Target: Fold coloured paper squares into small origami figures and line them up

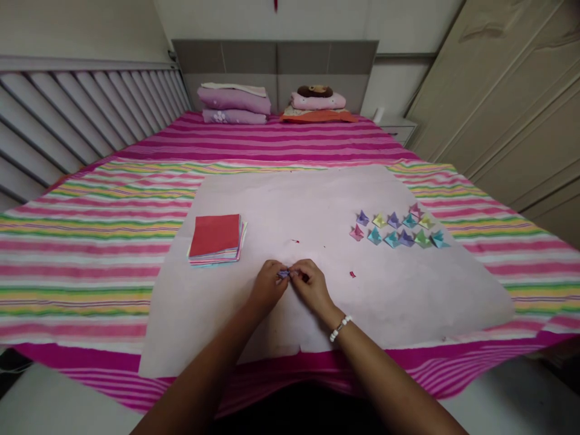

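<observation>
Between my two hands is a small purple folded paper piece point(283, 273), pinched over the pale sheet point(290, 211). My left hand point(268, 284) grips its left side with the fingers closed. On the other side, the fingertips of my right hand point(312, 283) are pressed together on it, and a white bead bracelet point(341, 328) circles that wrist. The fingers cover much of the piece, so its full shape is hidden. To the left lies a stack of square paper point(215, 235) with a red sheet on top. Two rows of small folded paper figures point(392, 238) stand at the right.
Tiny red scraps point(352, 274) lie on the pale sheet, which is spread over a striped bed cover point(90, 254). Folded bedding point(235, 104) is piled by the headboard point(249, 57). A slatted rail point(81, 115) borders the left, and a wardrobe point(512, 109) stands at the right.
</observation>
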A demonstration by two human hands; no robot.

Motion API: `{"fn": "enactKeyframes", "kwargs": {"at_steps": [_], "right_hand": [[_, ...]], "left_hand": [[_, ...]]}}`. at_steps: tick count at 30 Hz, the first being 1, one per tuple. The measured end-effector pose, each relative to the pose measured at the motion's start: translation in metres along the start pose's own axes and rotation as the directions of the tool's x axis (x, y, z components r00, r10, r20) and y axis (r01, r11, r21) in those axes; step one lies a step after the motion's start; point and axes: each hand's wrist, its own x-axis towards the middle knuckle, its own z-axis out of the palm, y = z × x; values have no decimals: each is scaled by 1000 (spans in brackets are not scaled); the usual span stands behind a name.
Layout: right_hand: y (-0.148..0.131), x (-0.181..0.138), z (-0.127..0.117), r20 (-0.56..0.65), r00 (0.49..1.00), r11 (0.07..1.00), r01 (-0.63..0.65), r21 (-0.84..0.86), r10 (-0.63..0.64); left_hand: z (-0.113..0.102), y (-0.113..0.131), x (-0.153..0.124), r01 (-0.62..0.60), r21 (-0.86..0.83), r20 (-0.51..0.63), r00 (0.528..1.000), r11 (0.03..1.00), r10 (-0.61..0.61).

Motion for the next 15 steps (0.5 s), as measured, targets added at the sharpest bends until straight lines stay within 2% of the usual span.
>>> {"fn": "enactKeyframes", "kwargs": {"at_steps": [8, 15], "right_hand": [[-1, 0, 0, 1, 1000, 999, 12, -36, -12], [1, -1, 2, 5, 1000, 998, 12, -60, -12]], "left_hand": [[-3, 0, 2, 40, 15, -25, 999, 999, -40], [2, 4, 0, 87, 54, -57, 995, 995, -83]]}}
